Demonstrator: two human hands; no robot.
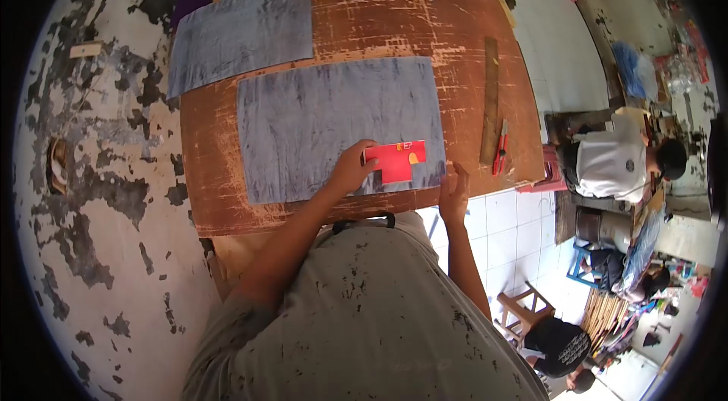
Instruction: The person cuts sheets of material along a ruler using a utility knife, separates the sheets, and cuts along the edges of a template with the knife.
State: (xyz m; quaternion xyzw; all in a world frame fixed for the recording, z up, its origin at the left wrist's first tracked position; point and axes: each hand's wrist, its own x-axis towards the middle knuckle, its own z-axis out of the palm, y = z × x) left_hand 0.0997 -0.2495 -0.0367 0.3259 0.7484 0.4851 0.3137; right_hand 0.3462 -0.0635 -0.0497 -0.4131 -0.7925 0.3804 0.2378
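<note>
A bluish-grey streaked sheet [303, 120] lies flat before me on the brown worktable. Over its near right part is a red T-shaped card [396, 166] with yellow and white marks. My left hand [353, 170] pinches the card's left end between thumb and fingers. Just past the sheet's near right corner, my right hand [454, 195] is held with its fingers apart and nothing in them. To the right of the sheet lie a red utility knife [500, 148] and a long brown flat strip [491, 90].
A second grey sheet [243, 33] lies at the far left of the scratched worktable [379, 14]. A peeling wall [98, 173] stands on the left. On the right are a wooden stool [525, 308] and several people, one in a white shirt [610, 162].
</note>
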